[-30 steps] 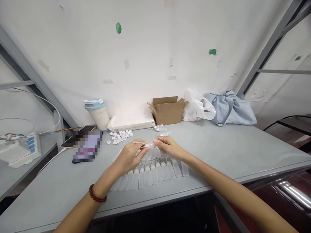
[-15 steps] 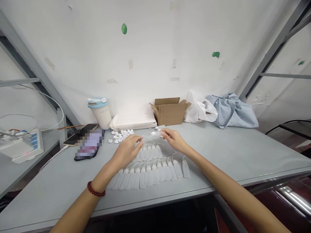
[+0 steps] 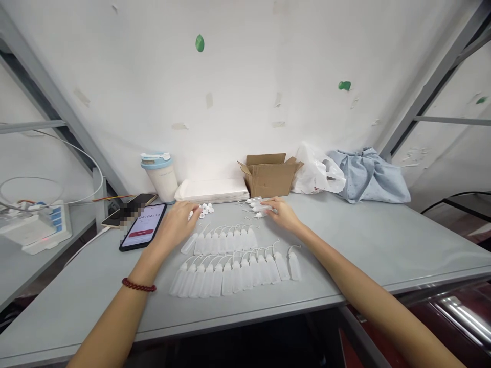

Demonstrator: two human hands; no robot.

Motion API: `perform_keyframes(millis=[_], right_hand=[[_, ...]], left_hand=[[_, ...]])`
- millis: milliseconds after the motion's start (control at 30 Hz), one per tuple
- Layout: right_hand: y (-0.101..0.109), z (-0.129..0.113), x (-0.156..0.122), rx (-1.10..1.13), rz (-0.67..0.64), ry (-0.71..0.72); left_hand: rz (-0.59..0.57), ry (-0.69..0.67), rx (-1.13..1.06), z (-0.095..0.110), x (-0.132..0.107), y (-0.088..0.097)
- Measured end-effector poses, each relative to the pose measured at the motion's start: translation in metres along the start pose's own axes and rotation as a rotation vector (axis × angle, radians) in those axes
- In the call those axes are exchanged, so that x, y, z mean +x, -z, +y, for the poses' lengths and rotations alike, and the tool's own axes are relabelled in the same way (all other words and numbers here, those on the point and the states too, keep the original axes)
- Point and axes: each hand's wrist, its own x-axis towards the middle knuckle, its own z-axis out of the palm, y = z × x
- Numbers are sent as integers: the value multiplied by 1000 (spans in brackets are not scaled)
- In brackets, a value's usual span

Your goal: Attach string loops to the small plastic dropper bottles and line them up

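My left hand (image 3: 174, 223) reaches over a pile of small white caps (image 3: 207, 208) at the back, fingers bent and apart; it hides part of the pile. At the back centre my right hand (image 3: 283, 214) has its fingertips closed on the end of a small translucent plastic bottle (image 3: 262, 209), beside other bottles lying there. Nearer me lie two rows of similar bottles with white tops and thin curved tails: a back row (image 3: 224, 242) and a longer front row (image 3: 236, 273). A bottle (image 3: 189, 244) leans at the back row's left end.
Left of the caps are a phone showing a timer (image 3: 140, 230), a second phone (image 3: 134, 204) and a tumbler (image 3: 161, 179). Behind stand a white stack (image 3: 213, 190), a cardboard box (image 3: 270, 179), a plastic bag (image 3: 316, 171) and a blue cloth bundle (image 3: 370, 176). The grey table (image 3: 364, 245) has a front edge.
My left hand has moved left and back to the caps, away from the bottle. My right hand has moved slightly right, and the bottle is now down among those at the back.
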Motion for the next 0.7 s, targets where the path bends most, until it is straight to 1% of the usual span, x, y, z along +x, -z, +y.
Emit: perform_keyframes(millis=[167, 233, 300, 400, 467, 600, 700], right_hand=[[0, 2, 0, -39, 13, -18], [0, 4, 1, -47, 20, -22], [0, 6, 2, -49, 23, -10], [2, 7, 2, -26, 36, 37], [5, 6, 2, 12, 31, 69], [8, 3, 2, 58, -54, 56], [6, 2, 1, 52, -89, 45]], left_hand=[[-45, 71, 149, -22, 4, 7], [-87, 95, 193, -28, 4, 9], [-152, 130, 227, -32, 3, 8], [-261, 198, 265, -37, 1, 3], [-308, 212, 280, -39, 0, -1], [-376, 187, 276, -39, -3, -8], [-395, 198, 291, -36, -5, -12]])
